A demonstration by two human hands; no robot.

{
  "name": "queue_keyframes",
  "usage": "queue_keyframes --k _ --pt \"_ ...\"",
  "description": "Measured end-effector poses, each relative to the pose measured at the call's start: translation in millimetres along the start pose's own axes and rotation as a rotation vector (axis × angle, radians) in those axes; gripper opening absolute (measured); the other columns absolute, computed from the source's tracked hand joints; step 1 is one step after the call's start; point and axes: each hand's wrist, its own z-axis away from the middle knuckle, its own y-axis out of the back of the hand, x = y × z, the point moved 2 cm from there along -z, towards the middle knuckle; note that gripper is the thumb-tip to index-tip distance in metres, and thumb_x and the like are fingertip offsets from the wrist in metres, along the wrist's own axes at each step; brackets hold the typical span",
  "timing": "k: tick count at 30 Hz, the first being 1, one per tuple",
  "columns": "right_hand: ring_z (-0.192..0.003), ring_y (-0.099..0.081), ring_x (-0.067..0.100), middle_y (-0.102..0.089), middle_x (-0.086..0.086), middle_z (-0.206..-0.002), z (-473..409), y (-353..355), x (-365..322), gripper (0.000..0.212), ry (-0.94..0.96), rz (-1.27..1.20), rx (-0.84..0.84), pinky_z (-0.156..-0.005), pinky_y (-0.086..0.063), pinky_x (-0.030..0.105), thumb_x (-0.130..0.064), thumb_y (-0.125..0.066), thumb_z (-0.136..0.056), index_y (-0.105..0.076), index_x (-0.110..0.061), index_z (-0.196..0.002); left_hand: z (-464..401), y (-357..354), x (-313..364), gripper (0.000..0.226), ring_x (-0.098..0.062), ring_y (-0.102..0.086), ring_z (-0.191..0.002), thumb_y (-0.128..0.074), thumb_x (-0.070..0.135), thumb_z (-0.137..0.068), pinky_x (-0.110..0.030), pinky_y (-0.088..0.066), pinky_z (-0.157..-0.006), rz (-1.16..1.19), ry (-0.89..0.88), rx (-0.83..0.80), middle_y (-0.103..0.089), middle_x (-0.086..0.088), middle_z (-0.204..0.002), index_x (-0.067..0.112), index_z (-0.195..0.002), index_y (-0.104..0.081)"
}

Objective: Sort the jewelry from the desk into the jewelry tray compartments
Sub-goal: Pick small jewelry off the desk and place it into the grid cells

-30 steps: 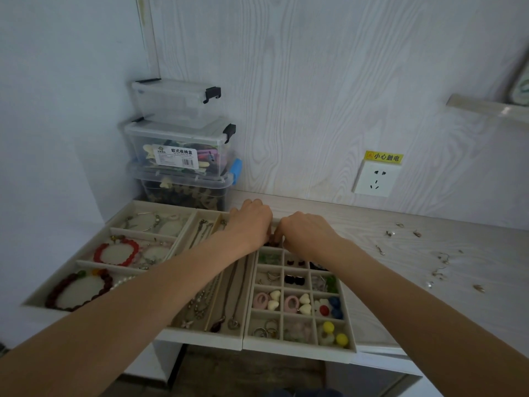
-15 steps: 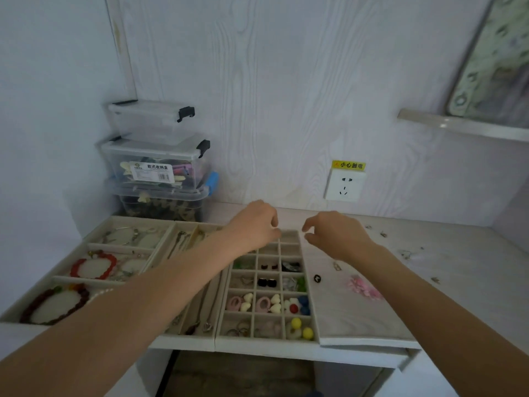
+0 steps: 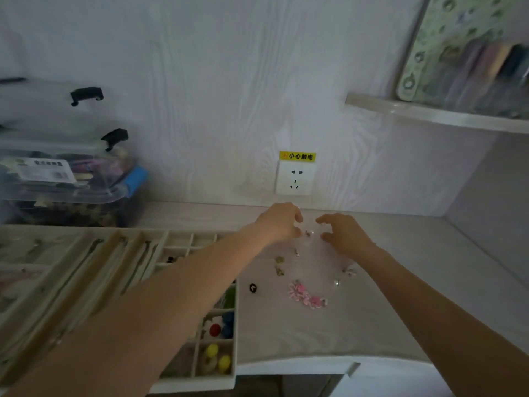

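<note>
At the far left, stacked clear plastic storage boxes [image 3: 65,156] with black latches stand against the wood-grain wall, blurred. In front of them the cream jewelry tray [image 3: 200,381] spreads across the desk's left part: long channels holding necklaces [image 3: 94,262] lie to the left, and a grid of small compartments sits at its right edge, where a red bead [image 3: 215,329], blue beads [image 3: 228,325] and yellow beads [image 3: 217,356] show in the near cells; the left forearm crosses over much of this grid. Just right of the tray, on the pale desk [image 3: 400,310], a small black piece [image 3: 252,288] lies alone. Further right, the left hand [image 3: 279,223] hovers low over the desk near the wall, fingers curled downward with thumb and fingertips drawn close; whether they actually pinch anything cannot be told. A tiny silvery earring [image 3: 308,233] lies on the desk in the gap between the two hands. Nearer the viewer, two small gold-coloured pieces [image 3: 279,265] lie one behind the other, and a pink flower-shaped ornament [image 3: 306,296] lies nearer still. The right hand [image 3: 342,234] is just beside the earring, fingers loosely curved and slightly spread, holding nothing visible. Small silvery pieces [image 3: 343,276] lie beside the right wrist. On the wall above are a white socket [image 3: 294,179] with a yellow warning label [image 3: 297,156], and to the right a shelf [image 3: 429,113].
</note>
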Motion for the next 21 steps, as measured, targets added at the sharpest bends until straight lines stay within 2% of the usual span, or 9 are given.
queue_keyframes --k 3,6,9,11,13,15,17,19,21 --pt "-0.128 -0.042 0.027 -0.053 0.009 -0.131 -18 -6 6 0.04 0.048 0.056 -0.031 -0.105 -0.037 0.041 -0.015 -0.064 -0.085 -0.059 -0.021 -0.125 -17 -16 7 0.043 -0.025 -0.055 -0.112 -0.066 0.024 -0.085 -0.034 -0.045 -0.095 0.003 0.022 -0.02 -0.057 -0.011 -0.122 0.007 -0.123 -0.057" --pt "-0.112 -0.053 0.031 -0.061 0.014 -0.111 -25 -9 4 0.022 0.09 0.003 0.002 -0.093 -0.046 0.038 -0.014 -0.071 -0.079 -0.071 -0.017 -0.102 -29 -25 12 0.035 -0.027 -0.061 -0.103 -0.07 0.023 -0.082 -0.033 -0.049 -0.088 -0.021 0.015 -0.022 -0.066 -0.015 -0.108 -0.001 -0.108 -0.067" --pt "-0.1 -0.061 0.026 -0.068 0.009 -0.101 -27 -9 1 0.008 0.077 -0.059 0.002 -0.089 -0.049 0.035 -0.011 -0.066 -0.081 -0.071 -0.013 -0.087 -36 -26 13 0.032 -0.028 -0.062 -0.101 -0.074 0.019 -0.078 -0.034 -0.049 -0.088 -0.021 0.01 0.003 -0.067 -0.016 -0.106 -0.001 -0.102 -0.069" --pt "-0.097 -0.063 0.025 -0.068 0.008 -0.1 -25 -8 -1 0.009 0.045 -0.062 -0.024 -0.09 -0.049 0.037 -0.01 -0.061 -0.083 -0.068 -0.016 -0.081 -38 -26 11 0.03 -0.028 -0.062 -0.1 -0.075 0.017 -0.077 -0.034 -0.049 -0.089 0.001 0.016 0.011 -0.068 -0.017 -0.104 -0.002 -0.099 -0.07" --pt "-0.096 -0.062 0.024 -0.066 0.007 -0.1 -21 -4 -2 0.01 0.023 -0.099 -0.034 -0.088 -0.05 0.036 -0.009 -0.059 -0.084 -0.065 -0.016 -0.08 -38 -25 12 0.03 -0.027 -0.063 -0.1 -0.076 0.015 -0.076 -0.034 -0.05 -0.088 0.031 0.026 0.0 -0.068 -0.017 -0.103 -0.003 -0.099 -0.069" --pt "-0.089 -0.062 0.02 -0.064 0.005 -0.093 -12 1 -5 0.007 0.004 -0.203 -0.024 -0.071 -0.049 0.026 -0.009 -0.059 -0.084 -0.066 -0.01 -0.086 -32 -22 15 0.028 -0.026 -0.063 -0.099 -0.074 0.014 -0.077 -0.031 -0.05 -0.086 0.06 0.02 -0.02 -0.068 -0.016 -0.102 -0.002 -0.1 -0.07" --pt "-0.076 -0.061 0.015 -0.065 0.004 -0.078 0 6 -11 0.003 -0.014 -0.329 -0.017 -0.055 -0.041 0.017 -0.01 -0.063 -0.082 -0.065 -0.009 -0.084 -23 -14 17 0.024 -0.022 -0.064 -0.096 -0.073 0.01 -0.078 -0.025 -0.048 -0.08 0.107 0.017 -0.038 -0.069 -0.014 -0.101 0.001 -0.1 -0.071" --pt "-0.069 -0.061 0.012 -0.068 0.006 -0.072 11 10 -18 0.003 -0.006 -0.427 -0.011 -0.054 -0.039 0.016 -0.009 -0.065 -0.08 -0.062 -0.011 -0.08 -12 -4 15 0.02 -0.014 -0.064 -0.086 -0.072 0.006 -0.078 -0.018 -0.046 -0.072 0.173 0.02 -0.034 -0.071 -0.01 -0.094 0.005 -0.097 -0.072" --pt "-0.068 -0.064 0.01 -0.072 0.009 -0.078 22 15 -27 0.007 0.024 -0.505 0.001 -0.06 -0.042 0.017 -0.009 -0.068 -0.078 -0.062 -0.011 -0.08 4 8 10 0.015 -0.009 -0.065 -0.074 -0.072 0.005 -0.078 -0.01 -0.045 -0.063 0.258 0.038 -0.015 -0.07 -0.005 -0.081 0.007 -0.093 -0.073"
